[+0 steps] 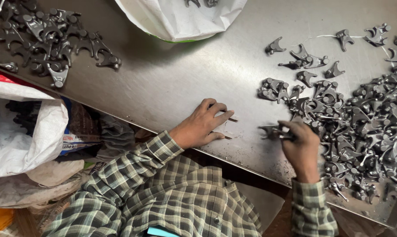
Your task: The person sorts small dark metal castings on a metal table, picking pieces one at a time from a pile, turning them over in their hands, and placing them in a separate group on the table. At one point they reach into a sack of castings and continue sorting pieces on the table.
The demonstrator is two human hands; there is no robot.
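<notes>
My right hand [301,147] pinches a small dark forked metal part [271,131] just above the steel table [172,83], at the left edge of a big heap of the same grey cast parts [365,123]. My left hand [202,123] lies palm down on the bare steel near the table's front edge, fingers slightly spread. Two thin dark slivers [231,119] show at its fingertips; I cannot tell what they are. Both sleeves are green plaid.
A second pile of the forked parts [44,39] lies at the far left of the table. A white sack [181,17] with a few parts inside stands at the top. Below the table's edge at left sits a white woven bag [18,136] among clutter.
</notes>
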